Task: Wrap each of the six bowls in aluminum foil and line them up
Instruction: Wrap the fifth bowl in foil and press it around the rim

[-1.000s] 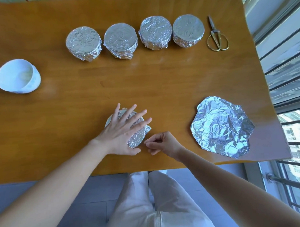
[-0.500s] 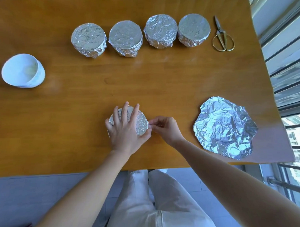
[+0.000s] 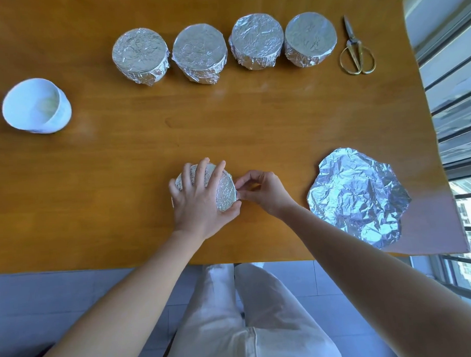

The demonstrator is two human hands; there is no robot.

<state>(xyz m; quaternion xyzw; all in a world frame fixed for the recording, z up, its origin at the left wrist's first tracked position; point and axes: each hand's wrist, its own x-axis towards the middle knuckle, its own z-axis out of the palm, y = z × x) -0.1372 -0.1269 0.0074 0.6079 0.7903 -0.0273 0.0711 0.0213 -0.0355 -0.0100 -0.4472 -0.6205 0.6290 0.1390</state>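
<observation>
Up front, wrap five was nearly done

Near the worktop edge, left hand fingers curled over the fifth bowl while right hand fingers pinched foil at its side. Next, probably: press that flap flat, then slide it beside the four wrapped bowls

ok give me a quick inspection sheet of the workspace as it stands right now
surface: wooden table, no spills seen
job's things: four wrapped bowls in a row at the far side; fifth bowl, foil-covered, under the hands at the near side; white bowl unwrapped, far left; foil sheet crumpled, lying loose at right
clutter: scissors, blades closed, right of the row
grippers: left hand holds the fifth bowl from above; right hand pinches the foil at its right side
cables: nothing seen
surroundings: barred window at right; grey floor below the table edge
</observation>
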